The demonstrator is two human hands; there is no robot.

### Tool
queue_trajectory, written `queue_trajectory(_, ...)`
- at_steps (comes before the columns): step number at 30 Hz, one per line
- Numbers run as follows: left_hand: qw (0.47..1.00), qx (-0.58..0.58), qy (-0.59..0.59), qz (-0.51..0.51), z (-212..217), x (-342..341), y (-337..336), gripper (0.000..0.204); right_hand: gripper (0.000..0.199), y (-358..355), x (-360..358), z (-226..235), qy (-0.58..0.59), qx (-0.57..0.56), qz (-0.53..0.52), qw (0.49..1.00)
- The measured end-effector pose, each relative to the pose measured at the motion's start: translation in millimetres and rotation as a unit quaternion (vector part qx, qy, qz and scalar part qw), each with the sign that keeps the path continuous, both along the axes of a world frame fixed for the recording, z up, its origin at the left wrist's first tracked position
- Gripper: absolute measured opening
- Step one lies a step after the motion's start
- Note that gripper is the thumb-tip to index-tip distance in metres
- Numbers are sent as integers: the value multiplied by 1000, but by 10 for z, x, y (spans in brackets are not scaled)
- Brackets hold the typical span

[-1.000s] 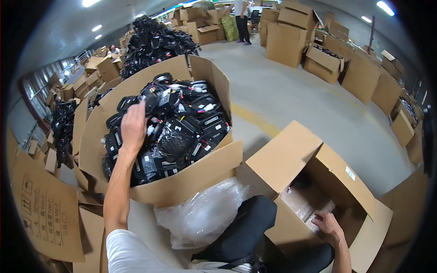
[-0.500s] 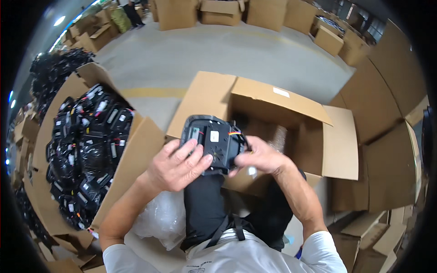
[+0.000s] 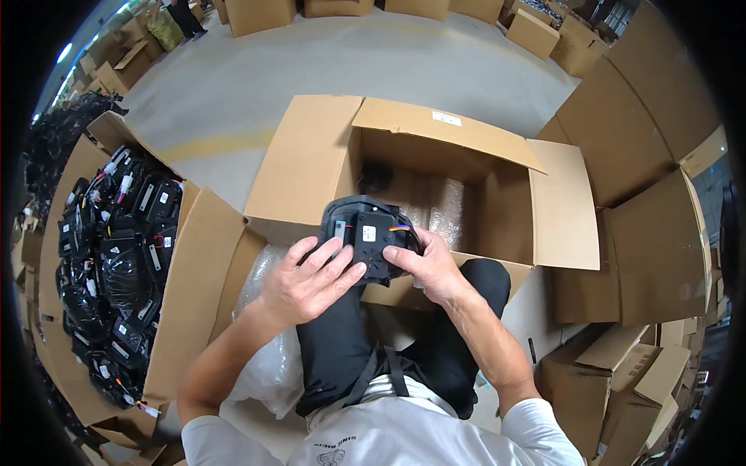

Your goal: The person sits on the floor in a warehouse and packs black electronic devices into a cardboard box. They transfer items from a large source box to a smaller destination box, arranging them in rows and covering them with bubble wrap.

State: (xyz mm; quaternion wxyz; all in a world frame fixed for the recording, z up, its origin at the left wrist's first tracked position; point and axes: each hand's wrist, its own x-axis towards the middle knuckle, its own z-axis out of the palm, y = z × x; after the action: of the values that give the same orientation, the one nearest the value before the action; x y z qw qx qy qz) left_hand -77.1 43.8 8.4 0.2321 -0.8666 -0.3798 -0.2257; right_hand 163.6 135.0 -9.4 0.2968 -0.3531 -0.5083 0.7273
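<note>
One black gadget: it is resting between the two hands, back upward, with a white label and coloured wires showing; it is looking nearly square, so its long axis is hard to tell.
Left hand: it is gripping the left edge, fingers slightly apart across the back, thumb hidden.
Right hand: it is clamping the right edge, thumb on the back, other fingers mostly hidden.
Gadget and fingers: it is lying just ahead of the left fingertips and leftward of the right hand; both hands are touching it, so neither is nearer.
Right thumb: it is reaching farther over the back than half a second ago, when it was at the lower right edge.
Open box: it is standing beyond the gadget, now showing more bubble wrap inside.
Left carton: it is holding heaped black gadgets.
Clear bag: it is lying beside the left leg.
</note>
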Motion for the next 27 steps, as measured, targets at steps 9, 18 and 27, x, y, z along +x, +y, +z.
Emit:
queue_trajectory(9, 904, -118, -380, 157, -116, 522, -11, 27, 39, -227, -28, -198, 14, 21, -40, 999)
queue_trajectory(18, 862, -115, -460, 178, -273, 721, 85, 28, 42, -279, 10, -272, 25, 60, -62, 996)
queue_trajectory(27, 857, -141, -460, 185, -265, 711, 75, 26, 44, -310, 25, -230, -8, 93, -61, 994)
